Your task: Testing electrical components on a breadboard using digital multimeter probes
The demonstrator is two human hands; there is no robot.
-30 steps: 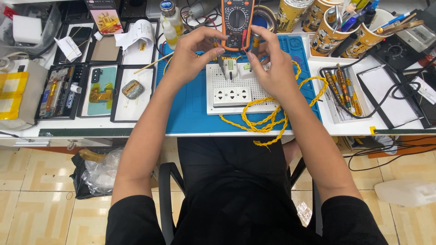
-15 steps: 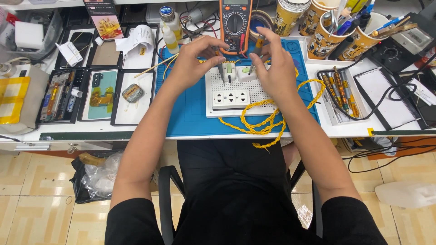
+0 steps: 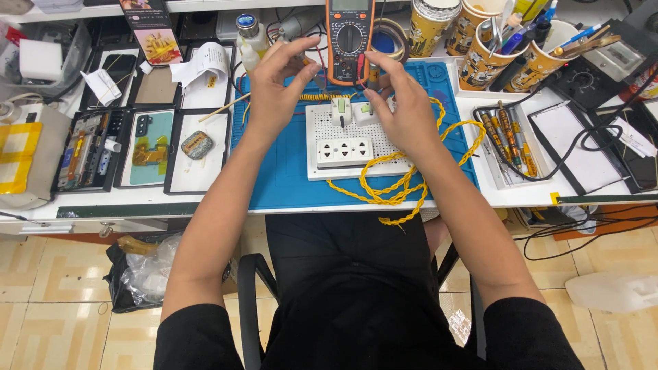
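An orange and black multimeter stands upright at the back of the blue work mat. My left hand hovers just left of it, thumb and fingers spread, nothing clearly held. My right hand sits to the meter's lower right, fingers curved over small white plugs on a white perforated socket board. A yellow twisted cable loops from the board past my right wrist to the mat's front edge. The meter's red lead hangs between my hands.
Black trays with phone parts lie at the left, and a tray of screwdrivers at the right. Paper cups full of tools and a soldering station stand at the back right. A small bottle stands at the back left.
Both hands have let go of the multimeter and come down and apart. The meter now stands alone at the back of the mat.
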